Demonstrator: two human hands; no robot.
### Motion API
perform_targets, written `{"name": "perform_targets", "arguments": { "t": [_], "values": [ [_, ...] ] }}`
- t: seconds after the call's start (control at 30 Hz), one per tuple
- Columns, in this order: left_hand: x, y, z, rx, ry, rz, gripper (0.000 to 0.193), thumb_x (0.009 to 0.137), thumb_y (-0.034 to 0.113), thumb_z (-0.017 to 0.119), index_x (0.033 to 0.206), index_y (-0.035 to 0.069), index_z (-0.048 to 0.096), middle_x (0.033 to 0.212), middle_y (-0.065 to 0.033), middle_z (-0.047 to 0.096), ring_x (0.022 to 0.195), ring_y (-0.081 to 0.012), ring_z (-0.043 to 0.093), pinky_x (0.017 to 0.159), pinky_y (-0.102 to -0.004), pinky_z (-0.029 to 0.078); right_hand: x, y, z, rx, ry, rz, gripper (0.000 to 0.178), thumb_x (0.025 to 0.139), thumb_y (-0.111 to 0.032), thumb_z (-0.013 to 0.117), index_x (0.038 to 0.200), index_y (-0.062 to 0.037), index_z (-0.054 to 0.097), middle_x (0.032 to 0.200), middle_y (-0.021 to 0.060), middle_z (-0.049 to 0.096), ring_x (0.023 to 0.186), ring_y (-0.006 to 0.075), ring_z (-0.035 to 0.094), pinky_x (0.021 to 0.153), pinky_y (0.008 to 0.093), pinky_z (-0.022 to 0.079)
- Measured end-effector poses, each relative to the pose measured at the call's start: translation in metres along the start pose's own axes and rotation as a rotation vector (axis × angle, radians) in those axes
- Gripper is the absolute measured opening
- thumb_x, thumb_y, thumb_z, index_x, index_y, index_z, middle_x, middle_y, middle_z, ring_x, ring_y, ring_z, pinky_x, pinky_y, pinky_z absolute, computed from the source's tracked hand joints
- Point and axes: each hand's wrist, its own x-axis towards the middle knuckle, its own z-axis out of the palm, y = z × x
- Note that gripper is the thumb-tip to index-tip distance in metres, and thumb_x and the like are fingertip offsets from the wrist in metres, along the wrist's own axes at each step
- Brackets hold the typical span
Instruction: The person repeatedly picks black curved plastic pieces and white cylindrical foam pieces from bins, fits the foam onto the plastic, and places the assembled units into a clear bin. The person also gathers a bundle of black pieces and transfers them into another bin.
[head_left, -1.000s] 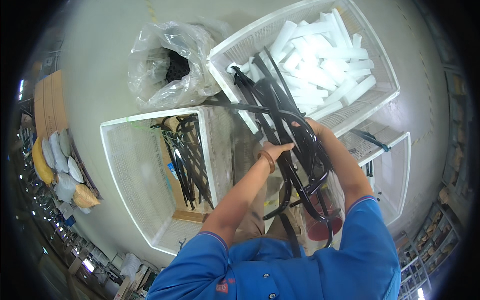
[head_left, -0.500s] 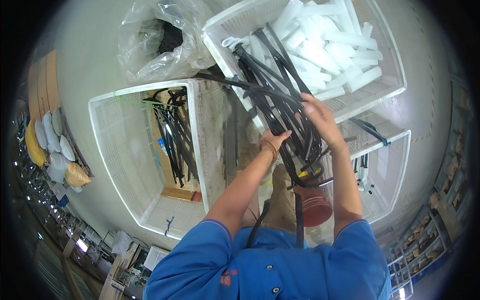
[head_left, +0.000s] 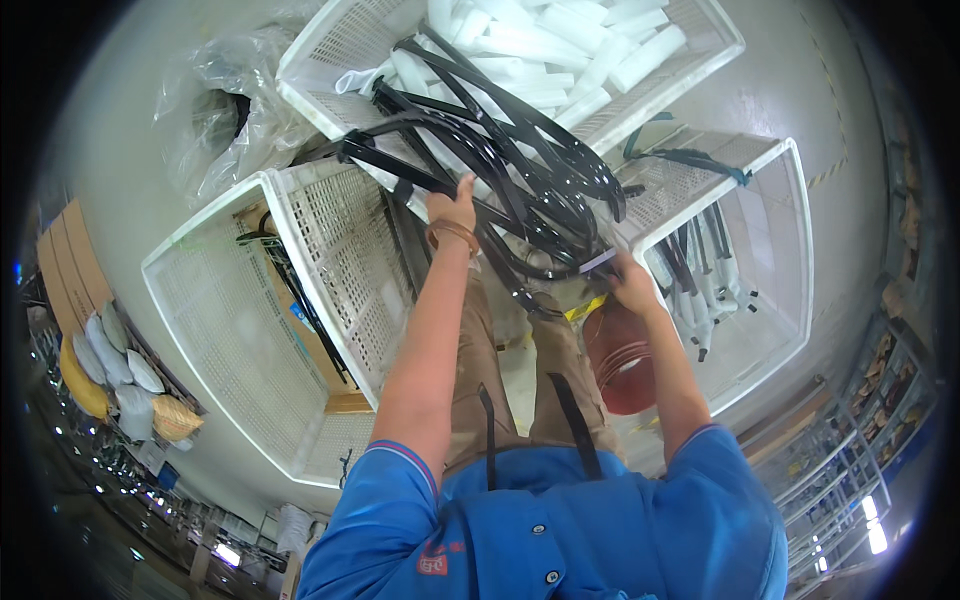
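Observation:
Glossy black bent metal tubes [head_left: 545, 160] lie in a bundle across the near corner of a white plastic crate [head_left: 655, 88]. My left hand [head_left: 453, 212] is closed around a black tube [head_left: 395, 166] at the bundle's left side. At the bundle's near right end, my right hand [head_left: 635, 285] has its fingers closed at a curved tube end, beside a pale strip [head_left: 599, 261]. The fingertips there are partly hidden. White foam sleeves [head_left: 560, 45] fill the crate behind the tubes.
A second white crate [head_left: 278, 215] at left holds more black tubes. Below right, another crate [head_left: 802, 235] contains white-wrapped tubes [head_left: 705, 285]. A red bucket [head_left: 622, 365] stands by my legs. Clear plastic bagging [head_left: 275, 125] lies at far left.
My left hand has moved left along the bundle. My right hand has dropped from above the tubes to their near end. The tubes have shifted and spread, and the view has turned right.

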Motion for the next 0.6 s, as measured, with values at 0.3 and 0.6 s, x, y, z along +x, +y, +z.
{"name": "perform_targets", "arguments": {
  "t": [0.3,0.6],
  "values": [
    [0.076,-0.007,-0.041,-0.582,-0.238,-0.266,0.037,0.101,0.025,0.052,0.114,-0.009,0.047,0.093,-0.0198,0.071,0.070,-0.0286,0.071,0.062,-0.0397,0.061,0.107,0.034,0.084,0.580,-0.092,0.012,0.062,0.073,0.007,0.052,0.134,-0.0046,0.050,0.120,0.0185,0.062,0.113,0.0317,0.059,0.101,0.0339,0.043],
    [0.072,0.075,-0.059,-0.493,0.332,0.513,0.044,0.095,0.024,0.057,0.116,-0.008,0.036,0.082,-0.0212,0.059,0.044,-0.0263,0.060,0.044,-0.0363,0.050,0.037,-0.007,0.130,1.033,0.057,0.160,0.077,0.074,0.012,0.051,0.147,-0.0074,0.038,0.124,0.0116,0.057,0.106,0.0208,0.059,0.082,0.0279,0.049]
  ]
}}
